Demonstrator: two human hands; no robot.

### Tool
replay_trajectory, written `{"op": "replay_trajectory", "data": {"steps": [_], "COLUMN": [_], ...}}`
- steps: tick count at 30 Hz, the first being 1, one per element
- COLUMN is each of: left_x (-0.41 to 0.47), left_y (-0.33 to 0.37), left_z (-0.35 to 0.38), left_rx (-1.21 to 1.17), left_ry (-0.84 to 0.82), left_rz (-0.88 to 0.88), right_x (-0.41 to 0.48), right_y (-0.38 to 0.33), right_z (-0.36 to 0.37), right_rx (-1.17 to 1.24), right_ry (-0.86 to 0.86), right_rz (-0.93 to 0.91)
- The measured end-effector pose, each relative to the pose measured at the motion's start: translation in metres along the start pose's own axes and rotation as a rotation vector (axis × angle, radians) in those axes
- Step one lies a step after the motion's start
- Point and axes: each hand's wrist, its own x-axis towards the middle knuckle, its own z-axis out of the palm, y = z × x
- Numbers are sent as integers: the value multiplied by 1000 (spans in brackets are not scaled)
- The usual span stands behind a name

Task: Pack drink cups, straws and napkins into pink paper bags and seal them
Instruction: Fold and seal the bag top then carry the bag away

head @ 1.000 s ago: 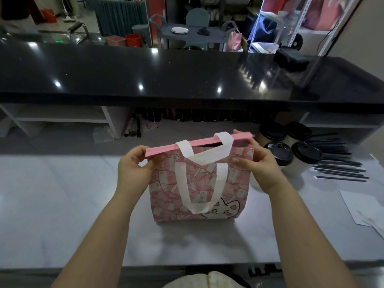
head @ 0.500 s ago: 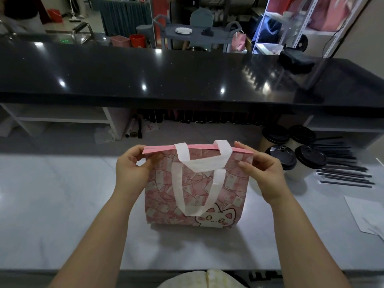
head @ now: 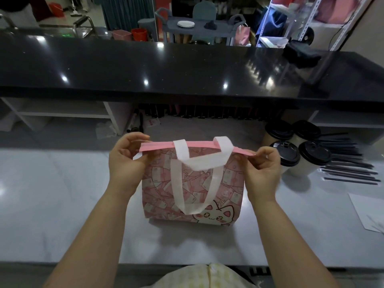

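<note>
Head view, pink bag [head: 195, 188] on white counter [head: 62, 194], black bar top [head: 166, 65] beyond

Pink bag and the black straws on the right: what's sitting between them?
Four black-lidded cups stand between the bag and the straws; the right hand, pinching the bag's rim, is there too. Head view shows it.

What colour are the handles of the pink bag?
White; the head view shows the handles against the pink bag.

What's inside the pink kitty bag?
Nothing inside shows. The pink bag has its top edge pressed closed, pinched by the left hand and right hand, so its paper walls hide whatever it holds.
</note>
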Motion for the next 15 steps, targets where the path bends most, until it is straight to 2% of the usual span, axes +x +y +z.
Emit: {"op": "replay_trajectory", "data": {"steps": [4, 10, 12, 15], "left_x": [1, 7, 8, 8], "left_y": [1, -1, -1, 1], "left_z": [-5, -13, -17, -23], "left_rx": [1, 182, 253, 339], "left_ry": [-23, -146, -161, -161], "left_rz": [4, 62, 117, 180], "right_x": [4, 20, 21, 22], "right_y": [-4, -5, -5, -5], "right_z": [-1, -17, -18, -20], "right_rx": [-49, -545, -635, -653], "right_ry": [-62, -304, -357, -370], "right_rz": [-59, -541, -661, -667]}}
